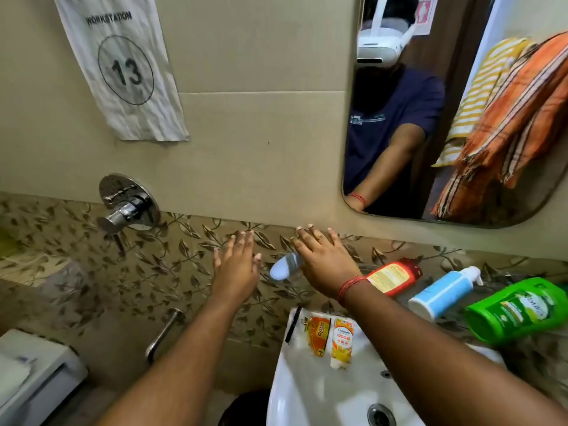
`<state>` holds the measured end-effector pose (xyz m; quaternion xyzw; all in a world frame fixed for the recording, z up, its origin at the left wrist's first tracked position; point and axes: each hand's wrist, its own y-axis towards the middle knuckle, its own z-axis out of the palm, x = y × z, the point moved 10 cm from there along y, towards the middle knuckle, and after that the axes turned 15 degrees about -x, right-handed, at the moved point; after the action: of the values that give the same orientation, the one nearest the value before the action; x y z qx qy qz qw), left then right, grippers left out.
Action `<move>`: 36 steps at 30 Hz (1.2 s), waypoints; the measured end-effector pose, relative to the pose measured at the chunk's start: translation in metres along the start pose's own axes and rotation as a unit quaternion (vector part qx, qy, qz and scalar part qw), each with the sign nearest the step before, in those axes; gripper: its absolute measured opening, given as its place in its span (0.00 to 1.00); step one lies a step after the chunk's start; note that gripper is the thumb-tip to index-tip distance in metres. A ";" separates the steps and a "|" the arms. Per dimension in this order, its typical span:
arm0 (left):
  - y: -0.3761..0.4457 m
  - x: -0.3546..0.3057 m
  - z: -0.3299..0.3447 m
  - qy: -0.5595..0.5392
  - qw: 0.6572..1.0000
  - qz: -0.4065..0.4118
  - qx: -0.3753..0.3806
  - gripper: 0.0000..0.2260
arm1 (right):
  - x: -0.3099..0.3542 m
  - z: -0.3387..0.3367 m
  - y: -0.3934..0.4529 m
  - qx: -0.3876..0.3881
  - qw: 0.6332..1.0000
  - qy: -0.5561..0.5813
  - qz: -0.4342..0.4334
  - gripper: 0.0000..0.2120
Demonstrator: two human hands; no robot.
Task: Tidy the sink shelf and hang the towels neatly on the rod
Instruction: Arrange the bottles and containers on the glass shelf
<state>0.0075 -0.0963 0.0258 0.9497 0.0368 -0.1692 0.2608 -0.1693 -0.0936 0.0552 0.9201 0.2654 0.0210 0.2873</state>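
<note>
— What are your hands doing right now?

— Both are reaching toward the wall with fingers spread, gripping nothing. My right hand [325, 265] is hovering over a small pale roll-on bottle [284, 269] that is lying on its side; its rounded end is poking out just beside my thumb. I can't tell whether my palm is touching it. My left hand [236, 269] is hanging open just beside it, on the other side.

— What is worrying you?

— That bottle is round and lying flat. If I'm pressing down instead of closing around it, it is likely rolling off the end of the shelf [455, 321], toward my left hand and the floor.

— And the rest?

— Beyond my right wrist, a red bottle [395, 276], a blue pump bottle [442, 292] and a green bottle [519, 309] are all lying tipped over, close together. My forearm is crossing just beside the red one, so a careless sweep is risking a chain of knocks. Below my wrist, two sachets [332, 339] are sitting on the sink [307, 395] rim, near the basin.

— The towels?

— The towels [507, 118] are showing only in the mirror [384, 192], bunched behind me, well apart from either hand.
</note>
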 end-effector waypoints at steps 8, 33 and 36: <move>0.008 0.013 0.049 -0.147 0.975 0.111 0.125 0.24 | 0.034 0.029 0.021 0.052 0.995 -0.015 -0.085 0.24; 0.030 -0.025 0.062 -0.396 0.906 -0.029 0.147 0.18 | -0.021 0.038 0.019 0.021 0.889 0.315 0.331 0.20; 0.027 -0.024 0.062 -0.377 0.913 -0.021 0.156 0.20 | -0.018 0.037 0.020 0.032 0.903 0.294 0.311 0.21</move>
<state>-0.0296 -0.1509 -0.0029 0.8430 -0.0710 -0.5238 0.0999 -0.1682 -0.1357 0.0375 0.9166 0.0386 0.3702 0.1459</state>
